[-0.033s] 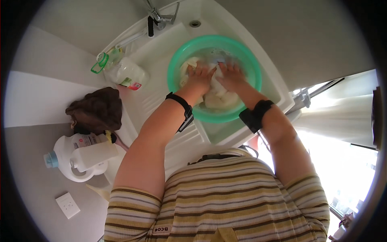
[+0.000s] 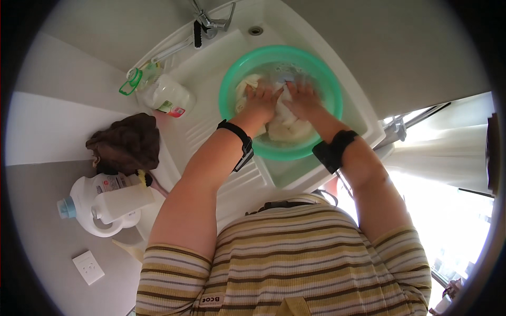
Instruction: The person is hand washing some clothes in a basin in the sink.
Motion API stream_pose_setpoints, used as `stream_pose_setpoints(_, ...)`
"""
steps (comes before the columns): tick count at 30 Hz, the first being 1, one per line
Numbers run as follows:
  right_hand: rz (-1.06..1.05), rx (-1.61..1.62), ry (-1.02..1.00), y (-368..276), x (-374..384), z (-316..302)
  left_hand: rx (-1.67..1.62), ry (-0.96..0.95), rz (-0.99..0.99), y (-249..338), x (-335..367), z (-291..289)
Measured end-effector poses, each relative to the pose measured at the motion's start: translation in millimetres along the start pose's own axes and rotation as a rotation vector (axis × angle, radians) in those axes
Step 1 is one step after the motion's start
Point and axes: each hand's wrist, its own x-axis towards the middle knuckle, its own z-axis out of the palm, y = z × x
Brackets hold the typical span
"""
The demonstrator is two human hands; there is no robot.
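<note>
A green round basin (image 2: 225, 87) stands in the white sink, holding cloudy water with some suds. Pale cream and white cloth (image 2: 287, 129) lies wet in it, partly under water. My left hand (image 2: 261, 102) rests on the cloth at the left, palm down with its fingers apart. Beside it, my right hand (image 2: 304, 99) presses on the same cloth, its fingers spread and slightly blurred. The fingertips dip into the water, so their ends are hard to see.
The white sink (image 2: 211, 73) has a ribbed washboard slope and a chrome faucet (image 2: 213, 23) at the back. Along its left side are a clear plastic jug (image 2: 171, 95), a dark brown cloth bundle (image 2: 126, 143), a brush (image 2: 155, 184) and white detergent bottles (image 2: 87, 203).
</note>
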Motion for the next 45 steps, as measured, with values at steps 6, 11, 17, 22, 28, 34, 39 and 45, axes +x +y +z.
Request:
stream_pose_setpoints(6,-0.049,0.016,-0.104,5.3,9.9,-3.0,-0.051,-0.07,0.017,-3.1,5.3,-3.2)
stream_pose_setpoints(11,0.001,-0.188,-0.126,-5.6,25.6,0.2,-0.134,-0.037,0.004,-5.5,9.1,-12.9)
stream_pose_setpoints(17,0.058,0.192,0.112,4.3,21.7,-10.9,-0.403,0.193,-0.473,21.0,-6.0,-37.1)
stream_pose_setpoints(22,-0.274,0.158,0.039,17.2,16.9,-60.2,-0.547,0.628,-0.371,-7.6,-27.8,-46.0)
stream_pose_setpoints(28,-0.466,0.528,-0.105,42.0,0.3,-90.2,-1.132,0.876,-0.303,-11.9,-65.6,-149.5)
stream_pose_setpoints(34,-0.297,1.994,-0.305,42.2,6.4,-83.1,-1.599,1.341,-0.558,16.5,-49.6,-127.0)
stream_pose_setpoints(39,-0.17,2.425,-0.648,26.9,-4.5,-77.6,-0.729,1.15,-0.271,93.6,-26.9,-74.9)
stream_pose_setpoints(45,-0.154,2.28,-0.662,44.3,35.3,2.0,-0.663,0.87,-0.592,132.4,-6.7,-116.3)
